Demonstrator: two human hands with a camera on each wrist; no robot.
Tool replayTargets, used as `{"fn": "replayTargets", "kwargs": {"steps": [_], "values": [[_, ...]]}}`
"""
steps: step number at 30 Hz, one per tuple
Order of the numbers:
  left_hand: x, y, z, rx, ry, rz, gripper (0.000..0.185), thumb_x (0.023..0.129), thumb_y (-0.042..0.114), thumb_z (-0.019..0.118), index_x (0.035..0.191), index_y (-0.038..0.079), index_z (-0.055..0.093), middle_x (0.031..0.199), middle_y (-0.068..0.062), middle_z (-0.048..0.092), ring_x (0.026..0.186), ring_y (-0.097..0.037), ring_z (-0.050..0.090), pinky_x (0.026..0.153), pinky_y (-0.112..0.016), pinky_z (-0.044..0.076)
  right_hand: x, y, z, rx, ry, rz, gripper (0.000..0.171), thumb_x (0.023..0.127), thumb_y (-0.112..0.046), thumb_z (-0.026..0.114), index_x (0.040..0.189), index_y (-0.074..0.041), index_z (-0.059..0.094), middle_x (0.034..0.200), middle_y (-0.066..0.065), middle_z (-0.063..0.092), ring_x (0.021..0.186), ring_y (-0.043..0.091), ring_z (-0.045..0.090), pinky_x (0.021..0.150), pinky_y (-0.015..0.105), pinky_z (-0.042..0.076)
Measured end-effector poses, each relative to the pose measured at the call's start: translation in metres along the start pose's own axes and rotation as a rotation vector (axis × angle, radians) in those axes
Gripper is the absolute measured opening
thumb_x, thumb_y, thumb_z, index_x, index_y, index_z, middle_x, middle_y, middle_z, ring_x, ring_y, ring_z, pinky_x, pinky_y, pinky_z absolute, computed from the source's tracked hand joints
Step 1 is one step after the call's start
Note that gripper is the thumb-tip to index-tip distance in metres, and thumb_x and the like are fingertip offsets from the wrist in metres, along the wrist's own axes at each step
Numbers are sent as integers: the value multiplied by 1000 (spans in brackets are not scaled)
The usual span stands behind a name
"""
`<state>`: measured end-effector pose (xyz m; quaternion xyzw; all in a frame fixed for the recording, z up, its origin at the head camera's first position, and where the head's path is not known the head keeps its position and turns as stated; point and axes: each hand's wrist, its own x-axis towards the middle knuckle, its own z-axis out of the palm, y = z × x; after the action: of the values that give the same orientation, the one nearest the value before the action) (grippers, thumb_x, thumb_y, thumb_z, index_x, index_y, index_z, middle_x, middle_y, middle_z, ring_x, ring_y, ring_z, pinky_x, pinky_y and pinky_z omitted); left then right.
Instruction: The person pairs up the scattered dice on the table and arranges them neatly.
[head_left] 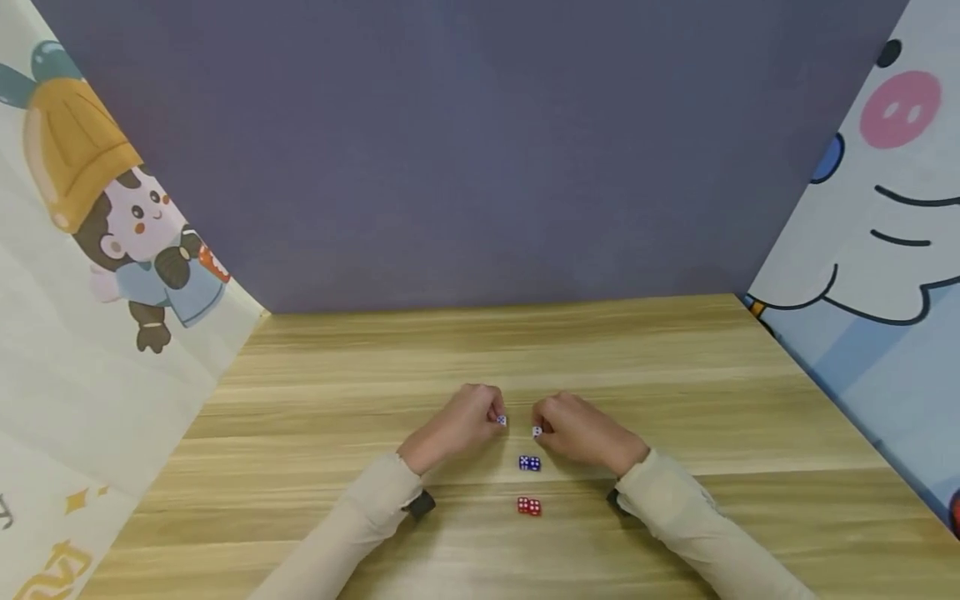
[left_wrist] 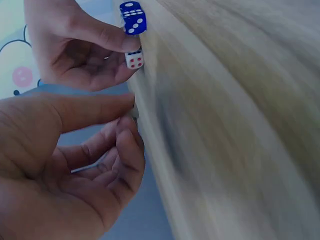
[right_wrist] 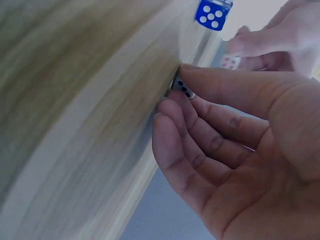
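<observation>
My left hand (head_left: 468, 417) pinches a white die (head_left: 502, 421) between thumb and fingers, just above or on the wooden table. Facing it, my right hand (head_left: 581, 427) pinches another white die (head_left: 537, 432); a small gap separates the two dice. In the left wrist view the right hand's white die (left_wrist: 134, 60) shows red pips on one face, while the left hand's die is mostly covered by fingers. Nearer me, two blue dice (head_left: 529, 463) sit side by side between the hands. Closer still lie two red dice (head_left: 528, 506), side by side.
The wood-grained table (head_left: 337, 358) runs back to a dark grey panel (head_left: 480, 167). Cartoon-printed sheets stand at the left (head_left: 75, 375) and right (head_left: 862, 275) edges. A dark band is on each wrist, below the pale sleeves.
</observation>
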<state>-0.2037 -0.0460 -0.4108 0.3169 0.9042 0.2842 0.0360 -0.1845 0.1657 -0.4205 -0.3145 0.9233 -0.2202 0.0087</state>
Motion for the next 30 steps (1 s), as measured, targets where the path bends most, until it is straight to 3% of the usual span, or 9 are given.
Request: {"fn": "replayTargets", "kwargs": {"steps": [6,15,30], "values": [[10,3,12,-53,-105,32,10,81,0,76,84,4,67,76,2,62,67,-6,55,61,-19,49,1,-1,2,-6,15,-32,11,82,3,69,78,-7,68,69,-5,60,59,5,49,55,22,45],[17,-3,21,-186,-132,17,15,79,-3,77,81,3,64,73,0,61,63,-6,53,59,-20,49,2,-4,6,9,20,-52,15,84,2,71,76,-9,65,67,-6,58,57,3,45,54,21,41],[17,-4,15,-231,-202,-41,16,82,3,78,88,4,63,77,1,61,66,-10,54,60,-22,48,6,-4,11,31,23,-28,10,89,-4,70,81,-10,68,68,-9,57,55,1,44,53,21,42]]}}
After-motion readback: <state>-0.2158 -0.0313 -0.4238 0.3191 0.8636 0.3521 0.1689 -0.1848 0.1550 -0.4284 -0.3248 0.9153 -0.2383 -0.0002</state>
